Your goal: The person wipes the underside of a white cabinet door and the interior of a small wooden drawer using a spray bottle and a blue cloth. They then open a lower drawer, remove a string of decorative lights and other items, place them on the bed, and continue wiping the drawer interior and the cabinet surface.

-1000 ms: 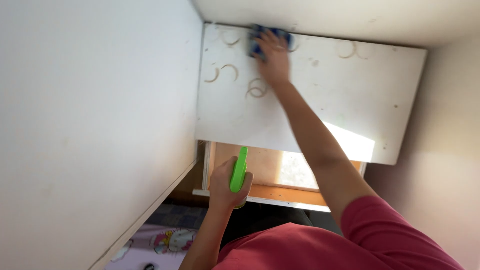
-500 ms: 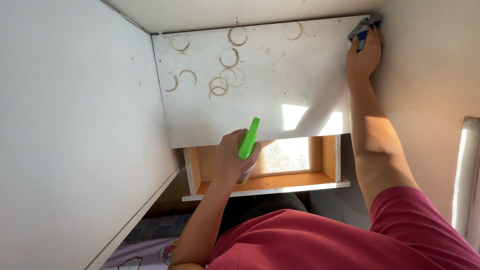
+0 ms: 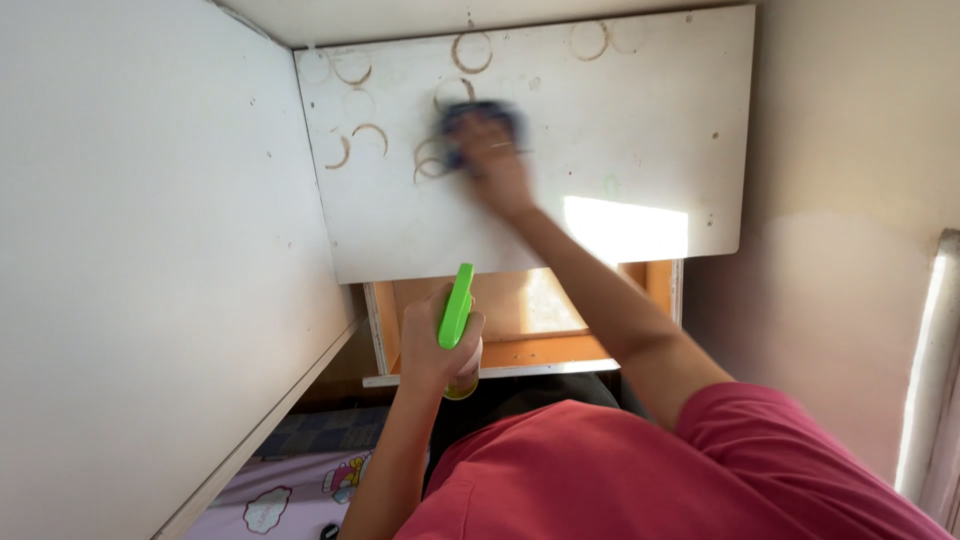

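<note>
My right hand (image 3: 492, 165) presses its fingers flat on a blue cloth (image 3: 478, 122), which lies on the white laminate desktop (image 3: 560, 150) over brown ring stains (image 3: 440, 160); the motion blur hides the exact grip. I would keep the pressure even and work across the rings just left of the fingertips. My left hand (image 3: 432, 345) is wrapped around a green-triggered plastic spray bottle (image 3: 457, 320), held over the open orange wooden drawer (image 3: 530, 345).

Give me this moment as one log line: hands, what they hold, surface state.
right hand: presses blue cloth on white shelf top | left hand: holds green spray bottle | brown ring stains: present
</note>
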